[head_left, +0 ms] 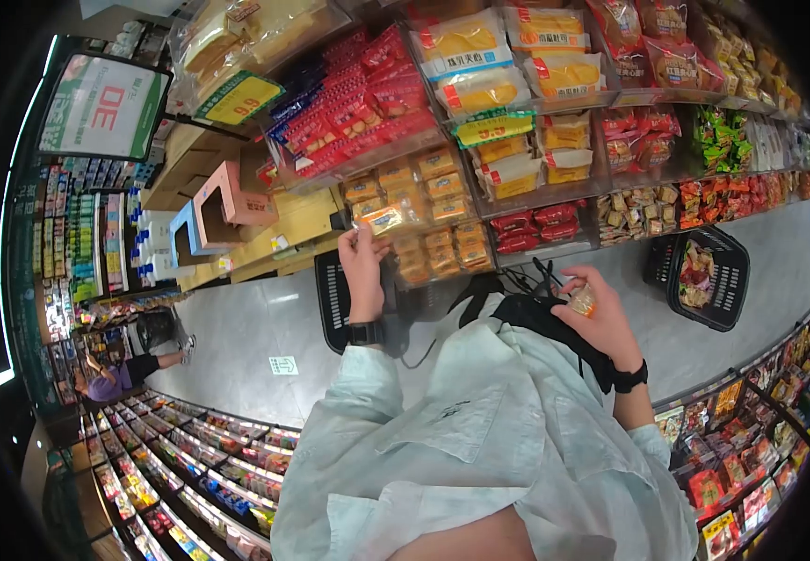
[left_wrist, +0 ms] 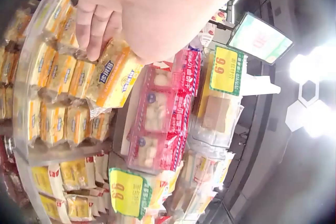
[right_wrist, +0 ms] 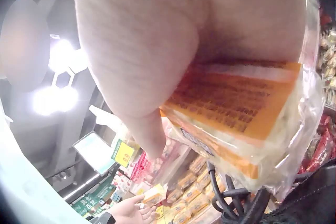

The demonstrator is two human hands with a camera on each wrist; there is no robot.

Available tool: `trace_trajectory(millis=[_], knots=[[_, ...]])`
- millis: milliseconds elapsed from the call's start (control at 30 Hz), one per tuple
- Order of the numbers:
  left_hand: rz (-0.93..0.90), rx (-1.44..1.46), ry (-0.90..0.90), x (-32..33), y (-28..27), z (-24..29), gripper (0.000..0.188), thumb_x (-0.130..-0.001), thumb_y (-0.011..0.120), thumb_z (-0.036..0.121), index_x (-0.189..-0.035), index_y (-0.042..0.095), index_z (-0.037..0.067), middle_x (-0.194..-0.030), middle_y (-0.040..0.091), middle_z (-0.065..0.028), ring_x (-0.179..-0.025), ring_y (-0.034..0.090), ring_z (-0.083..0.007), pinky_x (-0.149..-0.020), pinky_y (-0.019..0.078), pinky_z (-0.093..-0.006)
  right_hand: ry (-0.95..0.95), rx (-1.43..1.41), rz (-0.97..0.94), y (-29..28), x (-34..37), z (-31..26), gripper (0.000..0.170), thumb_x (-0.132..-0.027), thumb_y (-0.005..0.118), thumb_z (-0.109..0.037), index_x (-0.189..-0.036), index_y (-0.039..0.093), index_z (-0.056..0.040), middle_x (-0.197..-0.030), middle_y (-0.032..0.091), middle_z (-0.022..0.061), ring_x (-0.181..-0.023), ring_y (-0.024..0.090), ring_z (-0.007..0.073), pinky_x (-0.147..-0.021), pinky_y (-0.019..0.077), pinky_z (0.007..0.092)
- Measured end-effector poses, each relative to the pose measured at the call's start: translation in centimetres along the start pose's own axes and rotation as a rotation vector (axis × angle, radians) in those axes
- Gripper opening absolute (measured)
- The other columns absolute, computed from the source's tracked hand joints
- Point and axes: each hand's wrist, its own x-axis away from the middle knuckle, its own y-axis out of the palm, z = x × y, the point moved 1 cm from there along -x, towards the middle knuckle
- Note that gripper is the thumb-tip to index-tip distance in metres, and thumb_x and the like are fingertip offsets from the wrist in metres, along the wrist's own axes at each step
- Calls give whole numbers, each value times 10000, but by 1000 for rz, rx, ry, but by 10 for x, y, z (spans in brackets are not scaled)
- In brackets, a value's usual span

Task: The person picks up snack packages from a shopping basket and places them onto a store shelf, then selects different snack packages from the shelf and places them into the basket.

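My left hand (head_left: pixel 364 273) pinches an orange and yellow wrapped snack pack (head_left: pixel 386 221) between thumb and fingers, over a shelf bin of similar packs (head_left: pixel 447 208). In the left wrist view that pack (left_wrist: pixel 113 74) lies tilted beside the fingers of the left hand (left_wrist: pixel 136 14), in front of the bin's rows. My right hand (head_left: pixel 601 323) holds another wrapped pack (head_left: pixel 582 301) at my right side, away from the shelf. Its orange label with printed text (right_wrist: pixel 226 100) faces the right wrist camera, below the right hand (right_wrist: pixel 152 40).
Red snack packs (head_left: pixel 358 103) and bagged breads (head_left: pixel 480 84) fill the upper bins. A black basket (head_left: pixel 732 290) with packages stands on the floor at right; another basket (head_left: pixel 332 304) is below my left hand. A person (head_left: pixel 110 381) is in the aisle at far left.
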Motion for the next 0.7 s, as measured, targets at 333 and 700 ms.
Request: trace_trajectory(millis=[333,700], knots=[[53,-57,1,-147,-42,-14,353,-1066,694,268,-1259,482,62,-1018,668,-72,-820,675,-130,-706,534,-272,79,163,182,45,-6,-20,536,-822,836,-15,-1309,611,-47,-1048,682,44,-941,633,143,-852,506,292],[196,-808,795,-162,-33,-12,268,-991,736,213,-1119,677,-14,-900,660,-163,-780,636,-374,-726,512,-455,328,89,299,68,-9,-38,499,-837,843,-58,-1291,636,-43,-976,687,59,-919,641,153,-855,510,296]])
